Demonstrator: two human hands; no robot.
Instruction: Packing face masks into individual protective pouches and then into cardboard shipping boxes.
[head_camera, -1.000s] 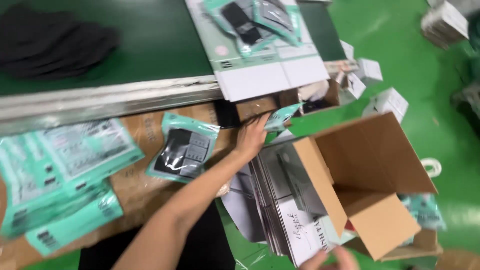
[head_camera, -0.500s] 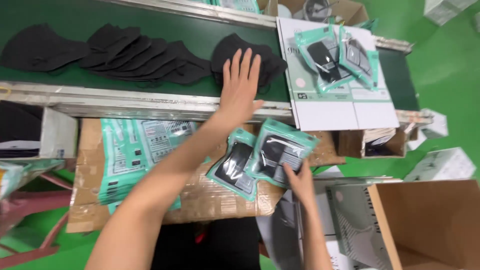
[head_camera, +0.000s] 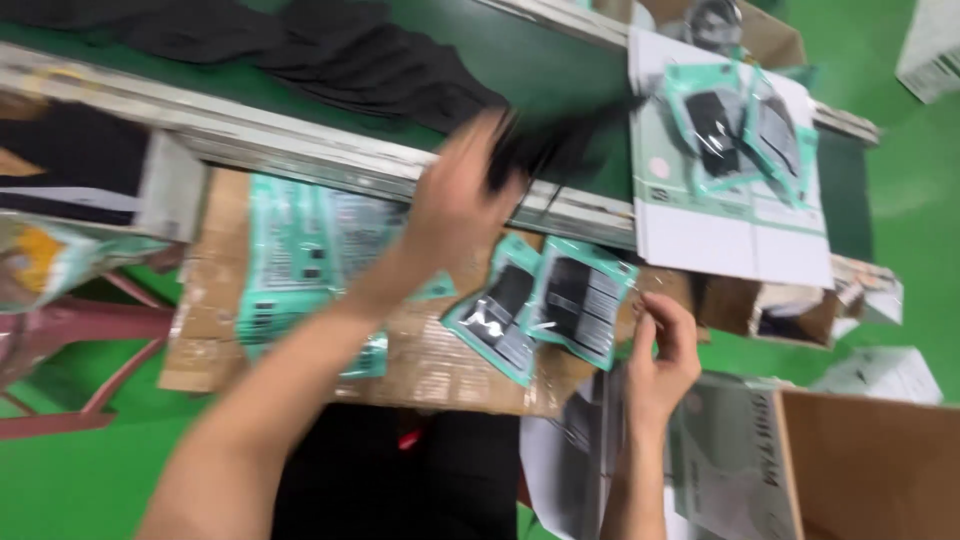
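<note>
Two hands: both are the person's own, reaching over a cardboard sheet (head_camera: 430, 370) beside a green conveyor belt (head_camera: 560, 70).
Left hand (head_camera: 455, 205): fingers closed on a black fabric piece (head_camera: 555, 150), lifted at the belt's metal rail (head_camera: 300, 150); motion blur makes the exact hold hard to read, but it looks like a pinch at one end.
Fabric piece axis: its long side runs roughly left to right, the free end pointing right toward the white box (head_camera: 730, 230).
Right hand (head_camera: 662, 350): fingertips pressed together on the right edge of a teal packet (head_camera: 582, 300), which lies on the cardboard with its long axis up and down, slightly tilted.
Neighbour: a second teal packet (head_camera: 497, 318) just beside it, to the left.
Change: half a second ago the left hand lay spread flat over the black pieces on the belt; now it has closed and drawn one back toward the rail. The right hand stays at the packet.
</note>
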